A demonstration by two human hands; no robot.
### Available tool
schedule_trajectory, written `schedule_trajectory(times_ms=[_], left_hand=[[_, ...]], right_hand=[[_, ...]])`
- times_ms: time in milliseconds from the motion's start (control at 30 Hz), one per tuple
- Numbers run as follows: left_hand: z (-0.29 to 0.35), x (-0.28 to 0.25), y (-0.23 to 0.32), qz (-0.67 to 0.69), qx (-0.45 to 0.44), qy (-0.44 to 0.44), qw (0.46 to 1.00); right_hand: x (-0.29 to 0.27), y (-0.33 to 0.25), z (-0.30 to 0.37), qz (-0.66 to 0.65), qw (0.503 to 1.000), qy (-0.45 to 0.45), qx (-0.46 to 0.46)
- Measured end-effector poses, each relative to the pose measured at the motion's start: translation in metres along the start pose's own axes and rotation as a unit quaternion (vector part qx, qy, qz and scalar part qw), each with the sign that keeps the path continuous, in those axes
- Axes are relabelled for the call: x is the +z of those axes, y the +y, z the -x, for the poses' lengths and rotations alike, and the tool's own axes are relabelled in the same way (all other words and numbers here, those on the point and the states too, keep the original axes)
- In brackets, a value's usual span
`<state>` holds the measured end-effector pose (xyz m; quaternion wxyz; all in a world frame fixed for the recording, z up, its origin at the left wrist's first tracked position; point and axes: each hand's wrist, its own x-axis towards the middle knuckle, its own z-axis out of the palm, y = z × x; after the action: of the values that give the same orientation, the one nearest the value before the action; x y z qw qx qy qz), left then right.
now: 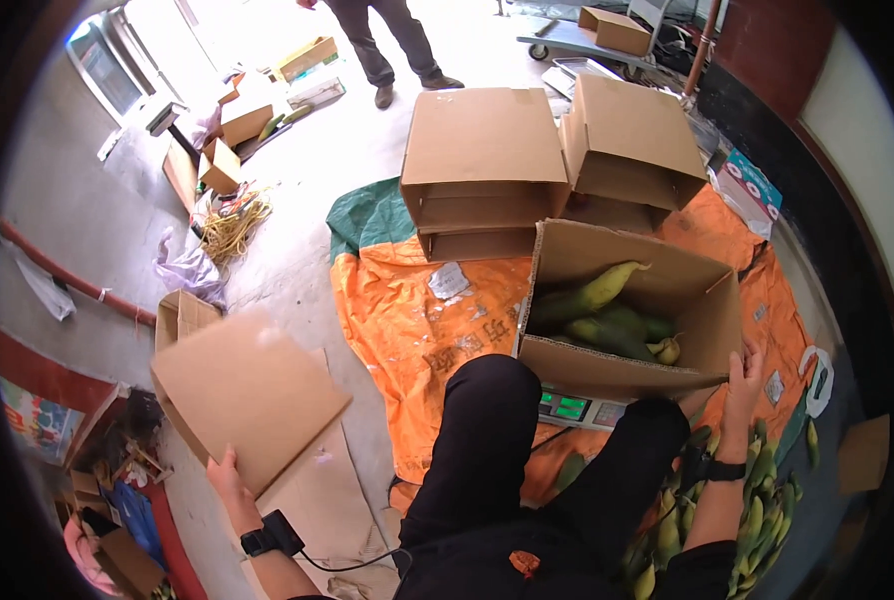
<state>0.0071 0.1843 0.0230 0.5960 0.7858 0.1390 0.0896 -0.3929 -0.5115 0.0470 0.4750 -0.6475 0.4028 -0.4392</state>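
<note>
Clock centred on the open carton, 12 pointing away from the person

Open carton (607, 364): sitting just beyond the person's knees, flaps not covering its top; several long green-yellow vegetables (607, 288) are lying inside, some overlapping

Right hand (745, 378): touching the carton's near right corner, about 4 o'clock; fingers are extending up along the corner, lying close together; cannot tell whether they are clamping the wall

Digital scale (565, 406): showing at 7 o'clock from under the near wall, its display glowing green; the platform is being hidden by the carton

Left hand (229, 484): holding a second carton (252, 385) between 8 and 9 o'clock; the digits are clamping its near edge, the rest being hidden underneath; the carton is appearing blurred along its far edge

Orange tarp (387, 335): spreading under the work area, a green portion (367, 215) showing at 10 o'clock

Brown carton stacks: one (485, 140) standing between 10 and 11 o'clock, another (635, 130) at 12

Vegetable pile (759, 520): lying at 5 o'clock, beside the person's right forearm

Flat cardboard (322, 500): lying on the floor at 8 o'clock

Farther out, a co-worker's legs (392, 45) are standing between 10 and 11 o'clock, and a wheeled trolley (557, 38) is standing between 11 and 12
</note>
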Motion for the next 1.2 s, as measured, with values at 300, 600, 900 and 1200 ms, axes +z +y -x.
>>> schedule_trajectory(times_ms=[300, 600, 900, 1200], left_hand=[[-0.029, 0.187, 0.198, 0.213, 0.126, -0.131, 0.96], [-0.02, 0.469, 0.296, 0.417, 0.016, -0.254, 0.873], [0.006, 0.619, 0.284, 0.349, -0.066, -0.377, 0.855], [0.085, 0.52, 0.271, 0.01, 0.137, -0.546, 0.826]], right_hand=[[0.011, -0.008, 0.0, -0.009, 1.0, 0.006, 0.007], [0.011, -0.012, 0.002, 0.031, 0.999, 0.03, 0.014], [0.023, -0.026, 0.005, 0.011, 0.999, 0.021, 0.036], [0.017, -0.028, 0.003, 0.02, 0.999, 0.02, 0.036]])
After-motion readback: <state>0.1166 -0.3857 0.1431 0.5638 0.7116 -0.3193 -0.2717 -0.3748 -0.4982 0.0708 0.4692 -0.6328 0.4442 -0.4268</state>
